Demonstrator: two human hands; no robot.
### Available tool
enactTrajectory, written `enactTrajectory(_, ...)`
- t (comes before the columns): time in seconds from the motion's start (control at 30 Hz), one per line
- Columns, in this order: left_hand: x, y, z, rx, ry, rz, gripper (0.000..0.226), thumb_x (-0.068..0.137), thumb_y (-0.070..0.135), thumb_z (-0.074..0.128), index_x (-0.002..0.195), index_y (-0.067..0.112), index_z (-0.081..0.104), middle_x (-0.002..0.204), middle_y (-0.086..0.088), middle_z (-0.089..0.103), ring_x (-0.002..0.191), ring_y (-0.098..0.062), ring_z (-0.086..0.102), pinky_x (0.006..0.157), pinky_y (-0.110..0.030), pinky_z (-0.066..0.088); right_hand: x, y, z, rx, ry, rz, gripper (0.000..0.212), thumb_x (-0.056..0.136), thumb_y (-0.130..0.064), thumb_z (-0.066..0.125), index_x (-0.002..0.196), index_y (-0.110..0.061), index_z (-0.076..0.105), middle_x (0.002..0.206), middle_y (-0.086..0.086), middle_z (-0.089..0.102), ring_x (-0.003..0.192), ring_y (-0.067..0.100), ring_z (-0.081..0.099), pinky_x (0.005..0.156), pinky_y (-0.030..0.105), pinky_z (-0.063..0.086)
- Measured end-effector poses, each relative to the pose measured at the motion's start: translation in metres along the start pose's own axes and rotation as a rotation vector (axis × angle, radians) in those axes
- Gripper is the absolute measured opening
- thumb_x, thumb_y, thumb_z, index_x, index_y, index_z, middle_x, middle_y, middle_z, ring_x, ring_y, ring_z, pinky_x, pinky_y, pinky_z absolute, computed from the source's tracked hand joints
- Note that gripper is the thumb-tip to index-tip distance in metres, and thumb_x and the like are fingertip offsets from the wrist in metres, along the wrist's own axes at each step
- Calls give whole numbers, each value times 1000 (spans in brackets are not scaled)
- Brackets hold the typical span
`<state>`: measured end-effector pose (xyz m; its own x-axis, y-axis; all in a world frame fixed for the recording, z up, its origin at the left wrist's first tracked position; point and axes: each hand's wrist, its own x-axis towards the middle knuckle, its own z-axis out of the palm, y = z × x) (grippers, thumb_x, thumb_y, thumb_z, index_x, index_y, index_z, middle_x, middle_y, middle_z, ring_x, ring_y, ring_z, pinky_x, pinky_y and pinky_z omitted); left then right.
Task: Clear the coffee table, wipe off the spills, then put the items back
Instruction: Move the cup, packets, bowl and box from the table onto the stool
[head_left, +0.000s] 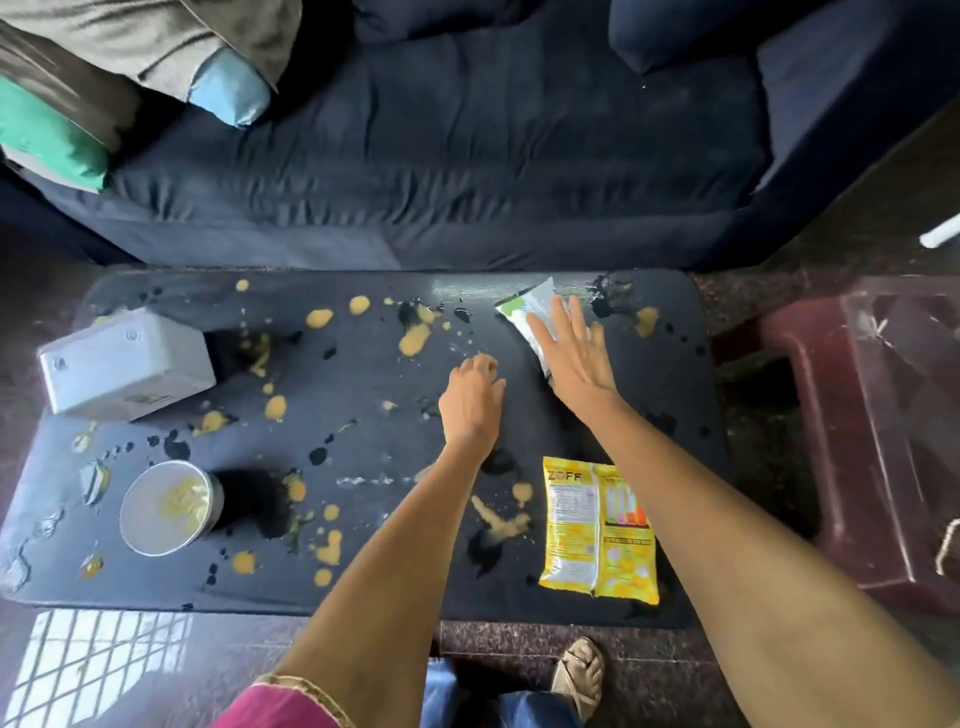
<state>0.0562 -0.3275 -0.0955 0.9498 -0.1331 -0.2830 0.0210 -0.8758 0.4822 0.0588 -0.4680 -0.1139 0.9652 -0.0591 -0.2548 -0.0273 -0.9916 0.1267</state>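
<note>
The dark coffee table (363, 431) is spattered with yellow spills (414, 340) and dark wet blotches. A white-green packet (530, 306) lies at the far right of the table; my right hand (571, 353) rests flat over it, fingers spread. My left hand (472, 395) hovers mid-table with fingers curled and nothing visible in it. A yellow ZOFF packet (597, 530) lies near the front right edge. A white box (127, 364) stands at the far left. A round steel bowl (169, 506) with yellow residue sits at the front left.
A dark blue sofa (441, 156) runs behind the table, with cushions (228, 88) at its left. A maroon plastic stool (872, 441) stands right of the table. My sandalled foot (579, 675) is on the granite floor at the table's front edge.
</note>
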Motion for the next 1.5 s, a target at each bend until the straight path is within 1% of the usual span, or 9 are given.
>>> enactTrajectory(0.27, 19, 1, -10, 134, 18, 155, 69, 81, 14, 64, 141, 20, 30, 145, -2, 32, 128, -26, 34, 91, -38, 47, 1, 2, -20, 424, 244, -131, 42, 80, -15, 63, 121, -13, 56, 120, 14, 55, 108, 34, 49, 83, 43, 40)
enactTrajectory(0.4, 9, 15, -15, 168, 58, 380, 73, 77, 32, 69, 140, 17, 35, 144, -2, 41, 136, -25, 34, 114, -47, 22, -28, 9, -56, 868, 230, -111, 35, 70, -20, 59, 104, -14, 58, 94, 5, 66, 86, 25, 56, 71, 36, 49)
enactTrajectory(0.53, -10, 19, -16, -63, -55, 360, 55, 73, 30, 75, 113, 5, 46, 105, -8, 64, 100, -30, 59, 92, -38, 37, -52, 17, -62, 1023, 135, -5, 38, 74, -34, 67, 107, -20, 56, 102, -2, 67, 94, 16, 62, 79, 34, 52)
enactTrajectory(0.6, -28, 18, -16, -194, -84, 276, 52, 72, 26, 78, 106, 4, 46, 100, -10, 64, 91, -29, 60, 73, -35, 43, -74, 22, -59, 1081, 134, 120, 51, 76, -43, 71, 117, -19, 54, 110, -3, 63, 98, 12, 59, 81, 27, 48)
enactTrajectory(0.7, -52, 14, -10, -306, -64, 121, 55, 69, 27, 81, 109, 9, 48, 102, -7, 65, 92, -24, 62, 72, -33, 48, -109, 19, -38, 1155, 116, 327, 59, 80, -51, 66, 123, -15, 50, 108, 2, 62, 96, 16, 58, 78, 27, 45)
enactTrajectory(0.83, -89, -1, -1, -347, -145, -108, 63, 69, 34, 81, 114, 8, 45, 102, -6, 64, 83, -18, 58, 71, -30, 49, -170, -1, 5, 874, 56, 603, 47, 87, -43, 60, 116, -6, 52, 109, 12, 62, 105, 28, 54, 70, 33, 42)
enactTrajectory(1.07, -119, -26, 1, -324, -170, -164, 60, 71, 36, 80, 114, 8, 47, 105, -5, 63, 82, -15, 54, 71, -27, 45, -209, -37, 25, 691, -225, 962, 78, 69, -57, 72, 122, -7, 43, 122, 15, 55, 114, 31, 47, 87, 38, 43)
enactTrajectory(1.33, -129, -26, -21, -314, -132, -181, 65, 72, 35, 79, 116, 2, 45, 98, -3, 52, 86, -15, 48, 74, -27, 40, -194, -32, -3, 691, 182, 845, 19, 81, -18, 67, 91, -7, 55, 89, 13, 65, 91, 32, 57, 59, 35, 39)
enactTrajectory(1.5, -127, -26, -25, -330, -119, -196, 60, 71, 37, 79, 109, 7, 44, 110, -12, 62, 88, -20, 55, 76, -30, 43, -191, -39, -7, 395, 237, 490, 38, 60, -23, 87, 85, -10, 61, 81, 9, 62, 82, 25, 57, 57, 32, 50)
